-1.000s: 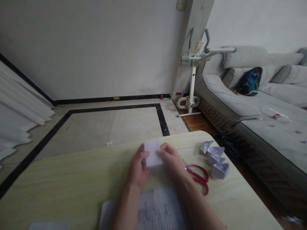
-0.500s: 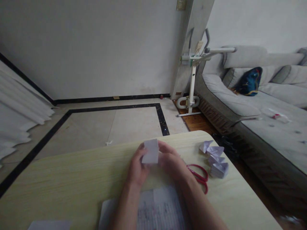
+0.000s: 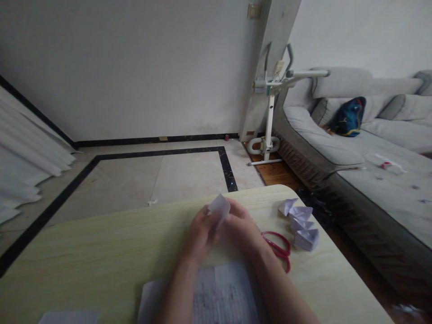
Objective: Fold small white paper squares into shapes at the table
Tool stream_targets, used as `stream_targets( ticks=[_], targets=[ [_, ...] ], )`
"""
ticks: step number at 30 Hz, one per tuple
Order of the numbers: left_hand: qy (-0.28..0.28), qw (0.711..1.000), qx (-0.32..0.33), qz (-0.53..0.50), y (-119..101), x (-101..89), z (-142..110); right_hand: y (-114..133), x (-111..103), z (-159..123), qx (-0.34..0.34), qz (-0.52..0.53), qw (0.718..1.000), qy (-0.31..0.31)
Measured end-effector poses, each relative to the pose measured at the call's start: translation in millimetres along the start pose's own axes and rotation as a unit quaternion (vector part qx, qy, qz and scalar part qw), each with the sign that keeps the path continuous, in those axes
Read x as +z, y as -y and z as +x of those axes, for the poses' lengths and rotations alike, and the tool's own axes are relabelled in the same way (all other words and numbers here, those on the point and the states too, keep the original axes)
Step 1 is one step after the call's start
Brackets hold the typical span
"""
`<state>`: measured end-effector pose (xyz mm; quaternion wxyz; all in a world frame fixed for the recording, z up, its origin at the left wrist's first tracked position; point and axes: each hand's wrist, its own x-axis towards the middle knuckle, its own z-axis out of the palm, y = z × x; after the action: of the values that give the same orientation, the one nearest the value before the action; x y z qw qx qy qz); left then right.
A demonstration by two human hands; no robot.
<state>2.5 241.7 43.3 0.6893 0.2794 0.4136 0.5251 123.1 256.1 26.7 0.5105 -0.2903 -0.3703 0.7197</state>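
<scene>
A small folded piece of white paper (image 3: pixel 220 209) is held up between my two hands, above the far edge of the table. My left hand (image 3: pixel 200 228) grips its left side, with the fingers closed and somewhat blurred. On the other side my right hand (image 3: pixel 240 223) pinches the paper's right edge; its fingertips are partly hidden. Red-handled scissors (image 3: pixel 278 246) lie just right of my right forearm, their blades hidden beneath it. Under my forearms is a written-on lined notebook sheet (image 3: pixel 222 292).
Several folded white paper pieces (image 3: pixel 305 238) sit at the table's right side. Another white sheet (image 3: pixel 69 317) lies at the near left of the wooden table (image 3: pixel 101 252). Beyond are a grey sofa (image 3: pixel 388 144) and a white exercise machine (image 3: pixel 270 117).
The paper has turned from lying flat-on to a tilted angle, one corner pointing up. Both hands have shifted slightly right and closer together, still holding it.
</scene>
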Motion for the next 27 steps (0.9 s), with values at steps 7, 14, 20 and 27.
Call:
stream_targets(
  ticks=[7, 14, 20, 27],
  targets=[
    [0.022, 0.999, 0.023, 0.040, 9.3, -3.7, -0.5, -0.6, 4.6, 1.6, 0.005, 0.040, 0.999, -0.033],
    [0.014, 0.999, 0.040, 0.010, 5.3, 2.2, -0.3, 5.0, 2.4, 3.6, 0.025, 0.078, 0.996, -0.039],
    [-0.048, 0.995, 0.068, -0.050, 3.4, 2.0, 5.1, 2.3, -0.4, 9.0, -0.023, 0.106, 0.994, -0.032],
    [-0.100, 0.986, 0.130, -0.029, 5.5, -2.6, 8.1, -4.0, 1.0, 8.8, -0.024, 0.067, 0.995, -0.071]
  ],
)
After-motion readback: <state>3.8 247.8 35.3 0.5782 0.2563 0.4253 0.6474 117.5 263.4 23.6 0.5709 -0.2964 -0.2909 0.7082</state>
